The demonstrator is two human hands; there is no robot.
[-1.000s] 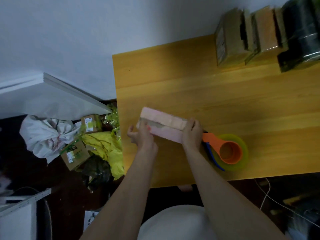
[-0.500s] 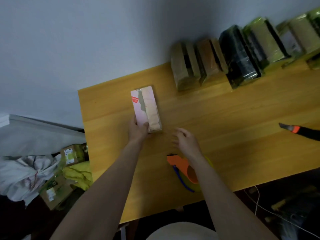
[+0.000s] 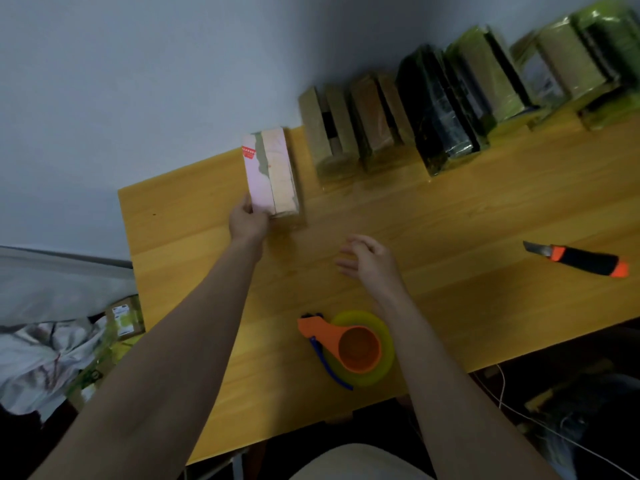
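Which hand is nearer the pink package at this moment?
Left. The left hand grips the pink package at its near end; the right hand hovers open over the table, apart from it, nearer the person and to the right.

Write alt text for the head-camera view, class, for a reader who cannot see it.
A person's left hand grips the near end of a pink package on a wooden table, beside a row of wrapped packages along the wall. The right hand hovers open, holding nothing; an orange tape dispenser lies near the front edge, a utility knife far right.
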